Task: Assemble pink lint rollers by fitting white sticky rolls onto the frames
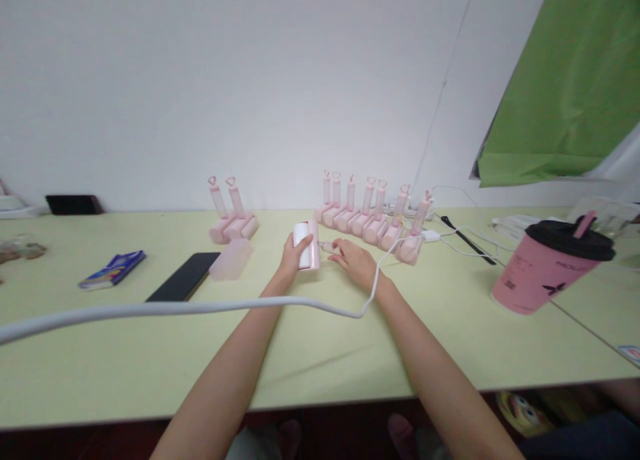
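Observation:
My left hand is wrapped round what looks like a small lint roller, with a white roll beside a pink cover. The thumb lies across the roll. Just to its right, my right hand pinches the slim pale pink handle at the roller's side. Whether that handle is joined to the cover cannot be made out. Behind my hands stands a row of several pink rollers with upright clear handles and heart-shaped loops. Two more of the same kind stand farther left.
A translucent pink piece lies by a dark phone-like slab. Farther left is a blue packet. A white cable crosses in front of my forearms. At right are a pink lidded cup and a black strap.

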Demonstrator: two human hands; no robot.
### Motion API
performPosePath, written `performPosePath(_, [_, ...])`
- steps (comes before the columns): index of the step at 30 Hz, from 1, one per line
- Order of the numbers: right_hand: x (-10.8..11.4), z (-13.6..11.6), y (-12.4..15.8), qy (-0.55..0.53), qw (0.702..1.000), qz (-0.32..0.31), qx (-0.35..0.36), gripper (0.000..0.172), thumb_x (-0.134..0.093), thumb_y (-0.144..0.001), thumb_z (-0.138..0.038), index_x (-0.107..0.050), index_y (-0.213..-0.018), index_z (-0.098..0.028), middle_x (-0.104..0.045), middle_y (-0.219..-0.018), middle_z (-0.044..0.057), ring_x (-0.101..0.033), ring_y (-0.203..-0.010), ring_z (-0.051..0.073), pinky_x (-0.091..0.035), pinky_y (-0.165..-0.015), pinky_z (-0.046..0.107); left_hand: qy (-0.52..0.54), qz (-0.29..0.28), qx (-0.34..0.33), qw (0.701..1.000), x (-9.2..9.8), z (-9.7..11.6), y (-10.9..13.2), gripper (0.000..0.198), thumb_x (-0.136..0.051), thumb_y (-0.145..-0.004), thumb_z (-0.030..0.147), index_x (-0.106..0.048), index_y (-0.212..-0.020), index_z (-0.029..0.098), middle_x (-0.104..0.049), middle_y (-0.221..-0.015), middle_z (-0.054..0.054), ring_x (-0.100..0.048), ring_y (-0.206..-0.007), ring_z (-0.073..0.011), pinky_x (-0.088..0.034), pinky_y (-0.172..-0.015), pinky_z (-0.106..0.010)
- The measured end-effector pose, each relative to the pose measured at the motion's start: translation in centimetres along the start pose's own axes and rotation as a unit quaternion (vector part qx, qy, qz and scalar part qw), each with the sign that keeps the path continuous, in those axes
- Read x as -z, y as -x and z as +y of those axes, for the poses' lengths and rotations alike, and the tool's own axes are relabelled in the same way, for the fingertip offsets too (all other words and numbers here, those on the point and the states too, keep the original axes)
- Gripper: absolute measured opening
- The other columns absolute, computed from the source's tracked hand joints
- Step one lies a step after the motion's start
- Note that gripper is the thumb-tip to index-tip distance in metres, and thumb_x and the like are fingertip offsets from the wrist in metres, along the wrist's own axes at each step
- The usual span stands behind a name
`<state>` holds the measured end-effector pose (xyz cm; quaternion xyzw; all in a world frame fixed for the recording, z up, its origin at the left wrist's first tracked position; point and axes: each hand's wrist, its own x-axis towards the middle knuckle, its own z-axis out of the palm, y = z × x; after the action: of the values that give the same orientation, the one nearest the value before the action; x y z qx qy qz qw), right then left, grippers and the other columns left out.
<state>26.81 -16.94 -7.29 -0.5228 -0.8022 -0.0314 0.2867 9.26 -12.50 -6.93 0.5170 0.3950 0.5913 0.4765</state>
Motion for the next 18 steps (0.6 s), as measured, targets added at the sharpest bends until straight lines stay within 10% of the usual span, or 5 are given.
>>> performPosePath(18, [2.2, 1.2, 0.6, 0.184, 0.969, -0.167, 0.006, 0.036, -0.035, -0.09, -0.047, -0.053, -0.109, -0.021, -0.065, -0.092, 0.01, -0.061, -0.088, 0.023, -0.039, -0.068, 0.027, -0.312, -0.059, -0.102, 0.943, -1.2, -0.6, 2.1, 0.054, -0.056, -0.073, 0.049, -0.043, -0.116, 0.019, -0.057, -0.104, -0.007, -0.055, -0.093, -0.0221, -0.042, -0.081, -0.034])
